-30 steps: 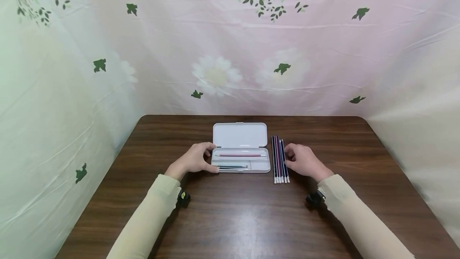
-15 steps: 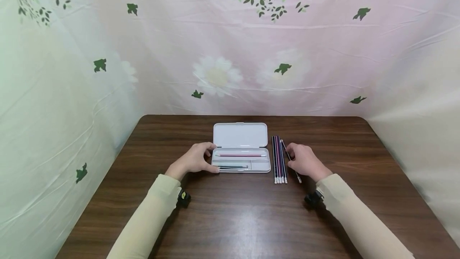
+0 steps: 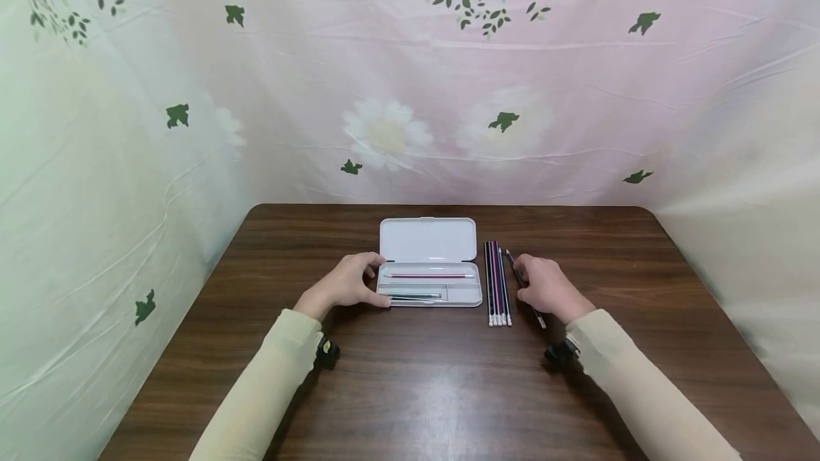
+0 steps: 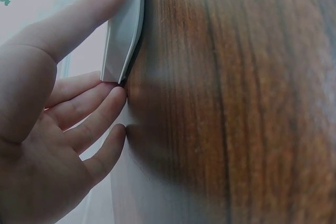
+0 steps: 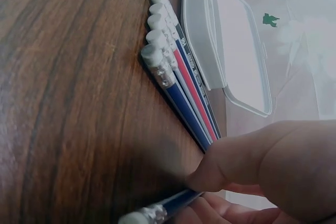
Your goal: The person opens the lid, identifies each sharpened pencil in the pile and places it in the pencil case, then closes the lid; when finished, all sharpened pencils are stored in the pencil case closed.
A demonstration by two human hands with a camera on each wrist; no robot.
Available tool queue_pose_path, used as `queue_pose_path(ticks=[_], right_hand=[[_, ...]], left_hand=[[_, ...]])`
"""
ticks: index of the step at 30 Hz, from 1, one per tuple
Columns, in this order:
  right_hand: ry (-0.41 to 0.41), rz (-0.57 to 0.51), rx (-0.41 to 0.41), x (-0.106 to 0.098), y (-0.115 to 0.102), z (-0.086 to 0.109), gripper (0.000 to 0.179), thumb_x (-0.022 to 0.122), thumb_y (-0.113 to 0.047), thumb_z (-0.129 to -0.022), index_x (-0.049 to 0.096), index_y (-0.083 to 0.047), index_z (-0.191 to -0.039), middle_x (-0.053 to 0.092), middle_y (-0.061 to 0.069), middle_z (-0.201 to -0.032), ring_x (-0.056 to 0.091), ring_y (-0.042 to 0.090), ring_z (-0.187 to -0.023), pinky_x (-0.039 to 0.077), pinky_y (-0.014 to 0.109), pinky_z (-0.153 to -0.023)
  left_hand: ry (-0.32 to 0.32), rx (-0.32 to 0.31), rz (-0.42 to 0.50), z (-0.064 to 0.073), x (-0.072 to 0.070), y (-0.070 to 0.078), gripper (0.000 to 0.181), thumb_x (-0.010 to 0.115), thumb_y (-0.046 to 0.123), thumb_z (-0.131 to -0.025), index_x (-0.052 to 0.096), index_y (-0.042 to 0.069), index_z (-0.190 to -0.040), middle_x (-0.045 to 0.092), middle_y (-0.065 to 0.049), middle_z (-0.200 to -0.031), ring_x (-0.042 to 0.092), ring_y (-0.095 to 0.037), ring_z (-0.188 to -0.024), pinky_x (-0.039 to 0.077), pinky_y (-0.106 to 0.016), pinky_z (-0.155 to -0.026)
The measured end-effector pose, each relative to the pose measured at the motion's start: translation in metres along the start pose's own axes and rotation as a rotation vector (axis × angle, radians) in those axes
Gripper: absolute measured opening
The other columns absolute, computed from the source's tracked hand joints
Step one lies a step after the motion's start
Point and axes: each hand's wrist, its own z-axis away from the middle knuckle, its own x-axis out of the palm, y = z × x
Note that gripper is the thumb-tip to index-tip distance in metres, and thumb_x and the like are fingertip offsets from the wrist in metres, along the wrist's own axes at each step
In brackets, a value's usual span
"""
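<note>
A white pencil case (image 3: 464,295) lies with its lid raised back in the head view. My left hand (image 3: 348,282) holds its left end, thumb on the near side and fingers around the far corner. Inside are a red-striped pencil (image 3: 432,276) in the back compartment and thin dark sticks (image 3: 416,296) in the front one. My right hand (image 3: 544,287) pinches a dark blue pencil (image 5: 178,201), eraser end toward me, slanted just above or on the table. Left of that hand, several striped pencils (image 3: 497,287) lie side by side, white erasers nearest me.
The brown wooden table (image 3: 410,390) carries all of this. A patterned cloth (image 3: 423,91) hangs behind its far edge and along both sides. Black wrist cameras (image 3: 328,352) sit under both sleeves. The pencil row lies close to the case's right end.
My right hand has drawn one pencil away from the row to the right, and it now lies slanted and apart. My left hand and the case have stayed put.
</note>
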Motion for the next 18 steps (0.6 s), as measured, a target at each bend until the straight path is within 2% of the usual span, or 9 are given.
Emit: queue_pose_path(ticks=[9, 18], right_hand=[[-0.013, -0.011, 0.076, -0.008, 0.005, 0.001, 0.043, 0.074, -0.005, -0.084, 0.061, 0.011, -0.122, 0.068, 0.021, -0.102, 0.064, 0.031, -0.089, 0.056, 0.048, -0.079], [0.022, -0.051, 0.062, -0.018, 0.001, 0.004, 0.034, 0.072, -0.006, -0.090, 0.064, 0.012, -0.118, 0.070, 0.025, -0.107, 0.064, 0.032, -0.089, 0.057, 0.047, -0.080]], left_hand=[[0.000, 0.001, -0.002, -0.001, 0.001, 0.001, 0.086, 0.099, 0.038, -0.071, 0.060, 0.006, -0.141, 0.065, -0.005, -0.130, 0.061, -0.024, -0.113, 0.054, -0.042, -0.098], [0.002, 0.003, 0.001, -0.001, 0.001, 0.001, 0.086, 0.100, 0.037, -0.071, 0.060, 0.007, -0.141, 0.065, -0.005, -0.127, 0.060, -0.024, -0.113, 0.054, -0.042, -0.096]])
